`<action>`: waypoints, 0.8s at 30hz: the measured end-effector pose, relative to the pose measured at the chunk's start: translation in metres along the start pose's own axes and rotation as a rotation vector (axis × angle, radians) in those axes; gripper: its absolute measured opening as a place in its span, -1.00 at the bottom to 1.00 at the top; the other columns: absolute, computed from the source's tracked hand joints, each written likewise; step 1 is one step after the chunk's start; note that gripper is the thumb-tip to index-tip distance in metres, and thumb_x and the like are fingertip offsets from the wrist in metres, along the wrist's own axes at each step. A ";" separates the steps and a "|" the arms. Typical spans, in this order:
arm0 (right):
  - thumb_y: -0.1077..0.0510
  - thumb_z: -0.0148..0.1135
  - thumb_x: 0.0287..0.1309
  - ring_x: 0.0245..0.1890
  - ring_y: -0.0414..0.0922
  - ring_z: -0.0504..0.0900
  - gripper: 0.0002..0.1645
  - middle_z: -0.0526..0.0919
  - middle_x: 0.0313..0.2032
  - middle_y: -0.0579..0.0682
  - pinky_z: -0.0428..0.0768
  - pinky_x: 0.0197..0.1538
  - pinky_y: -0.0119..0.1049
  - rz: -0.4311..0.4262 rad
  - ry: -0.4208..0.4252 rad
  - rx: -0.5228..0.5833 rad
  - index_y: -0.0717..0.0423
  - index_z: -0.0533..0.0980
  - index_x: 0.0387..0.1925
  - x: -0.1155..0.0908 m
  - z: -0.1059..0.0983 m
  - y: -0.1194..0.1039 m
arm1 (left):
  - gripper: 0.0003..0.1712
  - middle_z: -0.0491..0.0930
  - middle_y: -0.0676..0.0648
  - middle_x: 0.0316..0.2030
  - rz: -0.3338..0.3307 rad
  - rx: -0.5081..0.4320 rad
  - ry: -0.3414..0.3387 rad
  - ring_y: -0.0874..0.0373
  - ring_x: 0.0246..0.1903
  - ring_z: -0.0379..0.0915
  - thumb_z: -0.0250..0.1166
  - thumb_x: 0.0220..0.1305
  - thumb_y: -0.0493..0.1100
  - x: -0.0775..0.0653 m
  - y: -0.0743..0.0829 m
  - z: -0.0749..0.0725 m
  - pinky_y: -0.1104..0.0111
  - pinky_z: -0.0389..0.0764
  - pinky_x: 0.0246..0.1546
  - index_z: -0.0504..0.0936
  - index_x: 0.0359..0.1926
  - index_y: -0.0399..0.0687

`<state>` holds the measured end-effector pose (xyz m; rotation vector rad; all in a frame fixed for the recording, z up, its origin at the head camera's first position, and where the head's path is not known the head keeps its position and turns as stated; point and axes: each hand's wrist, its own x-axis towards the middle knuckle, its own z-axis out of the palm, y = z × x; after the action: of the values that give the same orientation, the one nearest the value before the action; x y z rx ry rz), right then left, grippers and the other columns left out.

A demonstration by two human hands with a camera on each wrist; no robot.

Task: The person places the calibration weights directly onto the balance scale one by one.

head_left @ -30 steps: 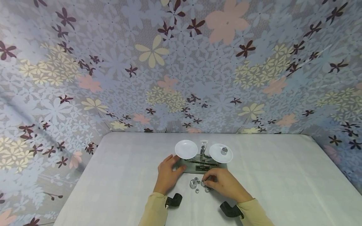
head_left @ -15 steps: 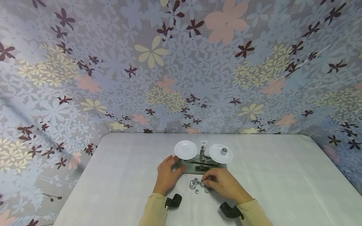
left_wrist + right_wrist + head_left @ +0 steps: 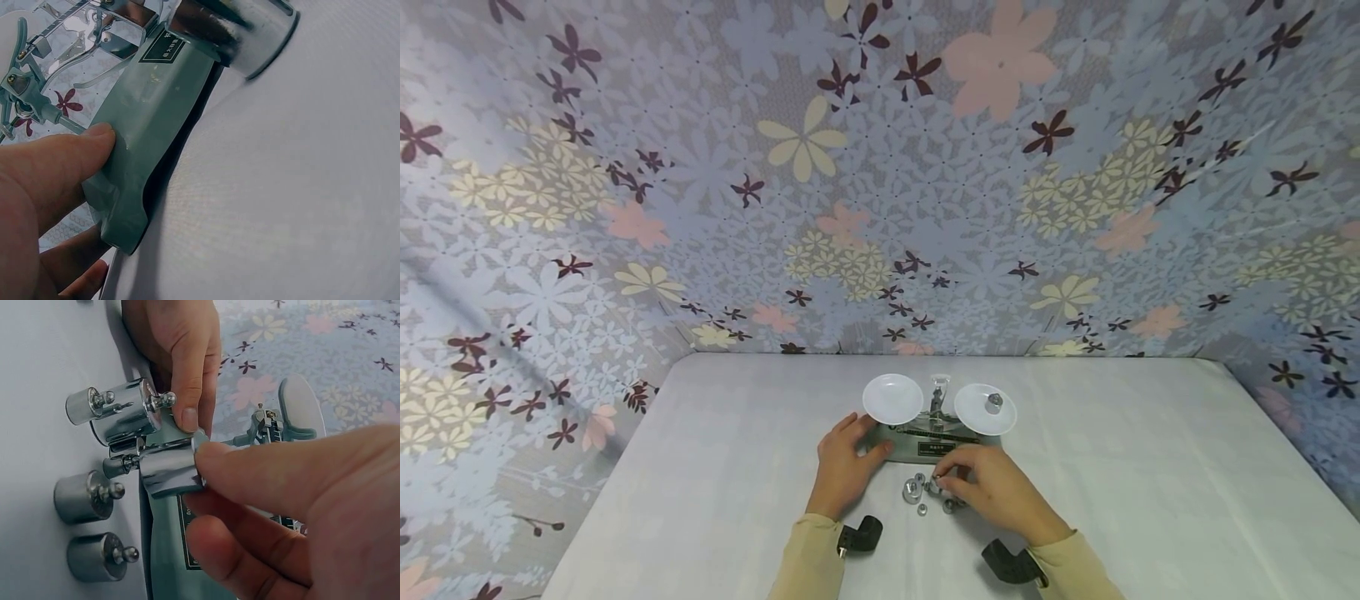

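White table (image 3: 722, 467), green balance scale (image 3: 902, 447) on it, metal weights (image 3: 912, 492) nearby

A pale bench (image 3: 737, 467), faintly creased toward the right, reaches back to a blue-grey floral backdrop (image 3: 880, 208) that also continues along both sides. A large pink flower (image 3: 1000, 64) is printed high on it, with a cream flower (image 3: 802, 140) to its left and small maroon flowers scattered around. A diagonal shadow (image 3: 467, 312) crosses the left side.
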<state>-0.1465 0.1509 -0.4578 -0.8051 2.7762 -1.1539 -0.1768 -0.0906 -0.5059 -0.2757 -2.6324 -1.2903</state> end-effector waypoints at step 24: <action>0.12 0.38 0.22 -0.39 -0.39 0.52 -0.94 0.66 -0.30 -0.33 0.51 -0.36 -0.40 -0.030 0.018 -0.005 -0.10 0.70 -0.26 -0.001 -0.004 -0.013 | -0.49 0.64 -0.14 0.14 0.018 0.007 0.023 -0.23 0.31 0.35 0.42 0.18 -0.05 -0.001 0.001 0.000 -0.34 0.15 0.26 0.67 0.16 -0.05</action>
<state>-0.1409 0.1465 -0.4464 -0.8442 2.7917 -1.1653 -0.1758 -0.0901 -0.5051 -0.2805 -2.6086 -1.2715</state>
